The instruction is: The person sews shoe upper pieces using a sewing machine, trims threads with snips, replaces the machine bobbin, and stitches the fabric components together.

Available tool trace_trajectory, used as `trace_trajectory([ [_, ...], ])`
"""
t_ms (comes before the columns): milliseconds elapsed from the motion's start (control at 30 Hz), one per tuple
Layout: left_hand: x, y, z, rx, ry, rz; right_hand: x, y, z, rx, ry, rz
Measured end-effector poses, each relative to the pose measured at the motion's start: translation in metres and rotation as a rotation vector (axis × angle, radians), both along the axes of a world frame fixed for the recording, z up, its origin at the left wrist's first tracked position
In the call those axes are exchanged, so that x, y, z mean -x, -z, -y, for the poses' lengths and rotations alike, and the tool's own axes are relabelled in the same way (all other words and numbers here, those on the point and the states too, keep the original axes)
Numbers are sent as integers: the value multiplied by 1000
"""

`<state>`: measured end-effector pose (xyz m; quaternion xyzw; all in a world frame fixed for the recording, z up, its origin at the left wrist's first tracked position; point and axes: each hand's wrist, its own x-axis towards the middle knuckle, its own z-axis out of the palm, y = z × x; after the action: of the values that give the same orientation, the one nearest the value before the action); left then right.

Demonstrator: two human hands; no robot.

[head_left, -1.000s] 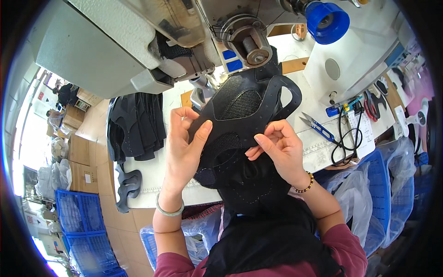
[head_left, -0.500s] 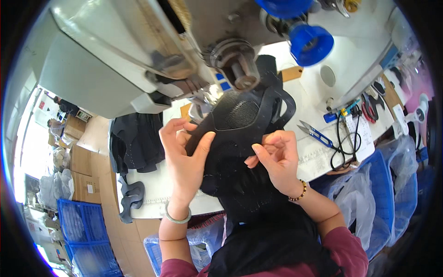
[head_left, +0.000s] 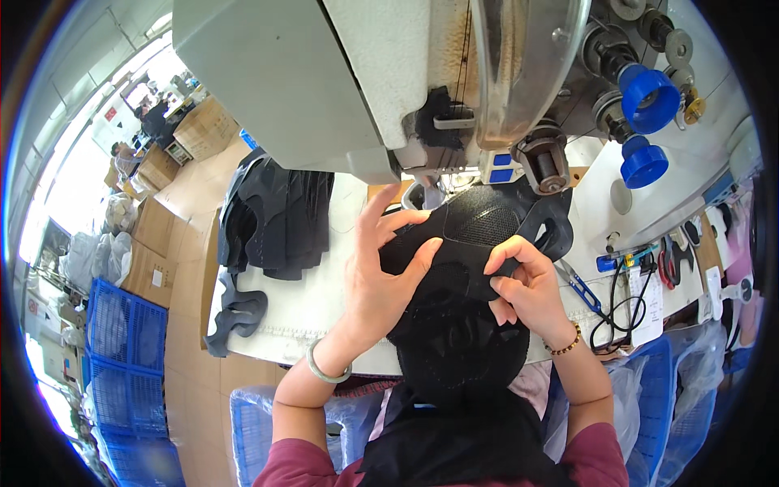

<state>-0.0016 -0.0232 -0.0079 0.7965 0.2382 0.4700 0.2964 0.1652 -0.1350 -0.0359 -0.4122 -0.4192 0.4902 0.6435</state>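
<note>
A black stitched shoe upper (head_left: 462, 276) with a mesh panel lies under the sewing machine head (head_left: 442, 174), its near part hanging toward my lap. My left hand (head_left: 385, 272) rests on its left edge, thumb and one finger spread on the surface, index finger raised; its remaining fingers are partly hidden. On the right side, my right hand (head_left: 527, 288) pinches the black material between thumb and index finger. The needle area is mostly hidden by the machine.
Dark cut pieces (head_left: 280, 219) are stacked left on the white table, above a grey curved piece (head_left: 235, 315). Thread snips (head_left: 580, 288), a black cord (head_left: 617, 312) and red-handled scissors (head_left: 669, 264) lie right. Blue thread-tension knobs (head_left: 649, 101) project from the machine. Blue crates (head_left: 126, 357) stand left.
The view has shifted, so the machine sits further right. My left index finger has lifted and stretched out. My right fingers have closed onto the upper's material.
</note>
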Motion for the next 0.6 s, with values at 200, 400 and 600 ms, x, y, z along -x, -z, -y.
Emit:
trace_trajectory([
  [200,-3,-24,-4,-265,-31,-170,4,-24,5,12,-46,-300],
  [400,-18,-23,-7,-289,-16,-128,-6,-24,-11,-32,75,-284],
  [600,-22,-13,-2,-348,-86,-103,-12,-10,-18,-9,174,-145],
])
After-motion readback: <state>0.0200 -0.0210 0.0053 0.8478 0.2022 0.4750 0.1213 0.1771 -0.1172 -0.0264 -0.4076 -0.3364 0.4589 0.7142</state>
